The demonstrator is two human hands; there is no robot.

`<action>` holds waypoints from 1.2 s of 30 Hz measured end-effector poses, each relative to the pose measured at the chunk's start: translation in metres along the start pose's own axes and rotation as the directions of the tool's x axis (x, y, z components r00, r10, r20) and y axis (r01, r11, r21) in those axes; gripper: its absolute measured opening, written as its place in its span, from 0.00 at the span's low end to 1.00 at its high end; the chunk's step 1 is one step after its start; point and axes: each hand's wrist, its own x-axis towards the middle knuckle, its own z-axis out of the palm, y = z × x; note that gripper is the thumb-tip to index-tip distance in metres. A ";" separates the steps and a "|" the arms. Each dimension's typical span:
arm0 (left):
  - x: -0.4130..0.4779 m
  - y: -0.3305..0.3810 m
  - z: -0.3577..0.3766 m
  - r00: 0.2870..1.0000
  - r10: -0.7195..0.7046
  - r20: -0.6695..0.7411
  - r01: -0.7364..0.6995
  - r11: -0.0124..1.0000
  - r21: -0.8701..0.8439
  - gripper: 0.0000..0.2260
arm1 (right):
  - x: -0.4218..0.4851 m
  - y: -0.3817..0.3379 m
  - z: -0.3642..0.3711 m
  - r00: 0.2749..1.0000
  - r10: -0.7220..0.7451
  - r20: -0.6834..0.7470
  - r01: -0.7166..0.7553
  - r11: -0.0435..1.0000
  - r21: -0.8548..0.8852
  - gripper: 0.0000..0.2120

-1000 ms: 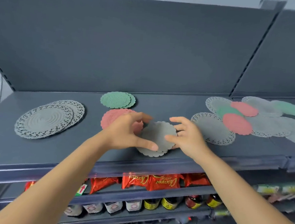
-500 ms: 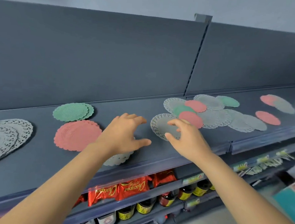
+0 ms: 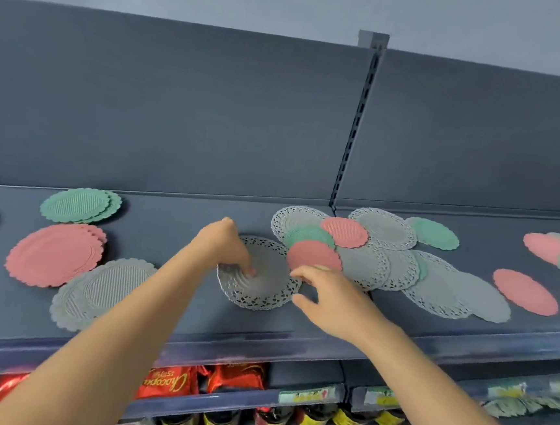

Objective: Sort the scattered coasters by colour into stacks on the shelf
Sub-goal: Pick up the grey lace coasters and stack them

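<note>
Pressing flat round grey lace coaster (image 3: 260,283) | left hand (image 3: 230,245) fingers bunched | right hand (image 3: 330,301) spread

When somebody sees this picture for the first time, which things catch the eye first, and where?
Probably the two hands at the middle of the shelf: the left hand touches a grey lace coaster, and the right hand hovers open beside it. Next comes the mixed heap of pink, green and grey coasters to their right, against the tidy green stack and pink stack on the left.
</note>
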 end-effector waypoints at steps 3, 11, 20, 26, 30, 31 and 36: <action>-0.005 -0.006 -0.006 0.998 0.038 0.058 -0.019 0.951 -0.307 0.17 | 0.020 0.004 0.006 0.998 -0.050 -0.023 0.052 0.994 0.092 0.26; -0.077 -0.064 -0.066 0.981 -0.011 -0.193 -0.172 0.412 -0.895 0.11 | 0.080 -0.068 0.010 0.990 0.073 -0.121 0.046 0.641 0.766 0.22; -0.108 -0.202 -0.120 0.804 -0.440 -0.400 -0.020 0.653 -0.757 0.23 | 0.128 -0.223 0.037 0.952 -0.251 0.175 -0.041 0.462 0.886 0.21; -0.080 -0.345 -0.158 0.736 -0.446 -0.508 0.213 0.866 -0.452 0.26 | 0.189 -0.336 0.107 0.949 -0.243 0.202 -0.027 0.574 0.818 0.29; -0.058 -0.419 -0.176 0.783 -0.387 -0.487 0.307 0.921 -0.237 0.28 | 0.227 -0.397 0.160 0.969 -0.209 0.134 0.061 0.724 0.687 0.23; -0.054 -0.432 -0.179 0.805 -0.382 -0.455 0.336 0.924 -0.181 0.26 | 0.235 -0.406 0.171 0.975 -0.208 0.082 0.116 0.786 0.607 0.20; -0.033 -0.474 -0.195 0.905 -0.366 -0.217 0.378 0.926 0.014 0.27 | 0.248 -0.429 0.198 0.980 -0.198 -0.026 0.200 0.972 0.121 0.06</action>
